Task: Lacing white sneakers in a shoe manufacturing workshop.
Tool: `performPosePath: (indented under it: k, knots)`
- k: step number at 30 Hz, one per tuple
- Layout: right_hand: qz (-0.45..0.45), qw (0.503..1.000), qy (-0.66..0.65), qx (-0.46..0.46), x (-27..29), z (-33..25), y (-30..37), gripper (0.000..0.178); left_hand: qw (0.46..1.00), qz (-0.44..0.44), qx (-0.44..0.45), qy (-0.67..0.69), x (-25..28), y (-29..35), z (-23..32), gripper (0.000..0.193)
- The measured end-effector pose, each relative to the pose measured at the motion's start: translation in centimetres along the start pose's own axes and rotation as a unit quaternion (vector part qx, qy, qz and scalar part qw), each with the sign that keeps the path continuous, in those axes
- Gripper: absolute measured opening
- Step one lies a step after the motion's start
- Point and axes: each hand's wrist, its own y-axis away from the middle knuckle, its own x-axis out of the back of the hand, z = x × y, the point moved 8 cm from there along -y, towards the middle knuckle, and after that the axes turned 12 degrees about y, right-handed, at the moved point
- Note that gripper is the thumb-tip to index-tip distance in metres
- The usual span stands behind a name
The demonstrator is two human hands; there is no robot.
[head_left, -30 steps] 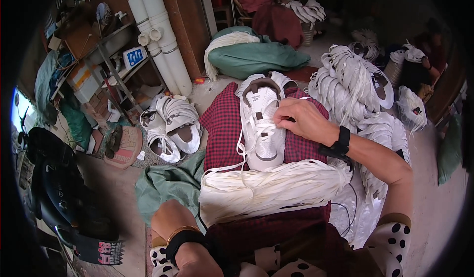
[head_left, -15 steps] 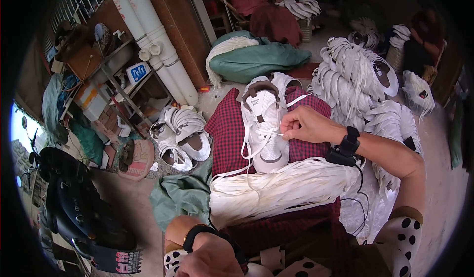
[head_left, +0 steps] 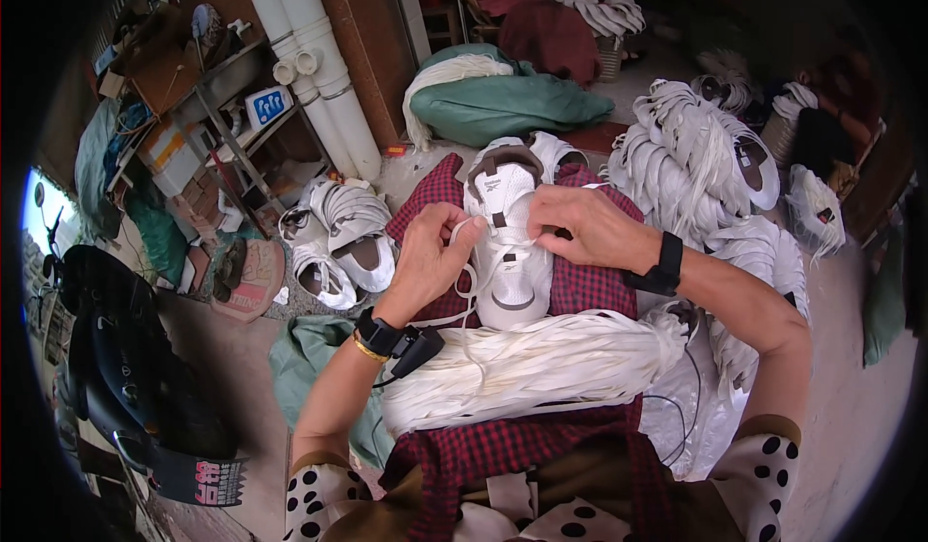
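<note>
Left hand (head_left: 432, 262) has come up from beside the lap to the near shoe, where half a second ago only the right hand (head_left: 592, 225) was busy; both hands now work the lacing together, one on each side. Each thumb and forefinger is pressed together in a pinch, seemingly on white lace (head_left: 468, 302), though the fingers themselves hide much of the grip. That white shoe (head_left: 514, 295) lies between them, toe toward the wearer, on the red-and-black checked cloth (head_left: 604, 289) over the lap, and its lacing looks unfinished, with a long loose length trailing off its left side. A second white shoe (head_left: 556, 147) sits just behind it, and a thick lace bundle (head_left: 541, 370) lies across the lap in front of the toe. Farther out come the containers: a bulging green sack (head_left: 527, 112), its contents hidden, with more pale laces (head_left: 454, 83) draped over its left end; a ribbed bin (head_left: 610, 63) at the back with white strips or shoe parts (head_left: 609, 15) heaped on top; and, at right, a clear plastic bag (head_left: 817, 208) of something white, too unclear to name.
</note>
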Motion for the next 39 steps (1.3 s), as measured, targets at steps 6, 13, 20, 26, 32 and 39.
performPosePath:
  k: [6,13,20,26,32,39]
  knots:
    - [0.064,0.991,0.04,-0.109,0.3,0.3,0.3,0.013,0.98,-0.027,0.094,0.171,-0.6,-0.2,-1.3,0.026]
    - [-0.031,0.979,-0.048,-0.195,-0.8,2.1,0.0,0.038,0.879,-0.075,0.214,0.419,1.8,0.4,-3.8,0.033]
    - [-0.059,0.984,0.013,-0.169,-1.2,2.7,-0.7,0.034,0.933,0.024,0.2,0.3,6.9,1.8,-7.9,0.036]
    - [-0.001,0.984,0.11,-0.141,1.2,0.9,-2.5,0.024,0.995,0.037,0.054,0.078,5.8,1.1,-5.3,0.037]
    - [-0.019,0.993,0.09,-0.08,0.9,0.1,-3.5,0.015,0.987,0.017,-0.154,-0.03,1.5,-2.5,0.8,0.036]
    - [0.064,0.952,0.152,-0.256,10.3,7.4,3.3,0.015,0.994,-0.036,-0.108,0.009,0.3,-4.3,-0.7,0.031]
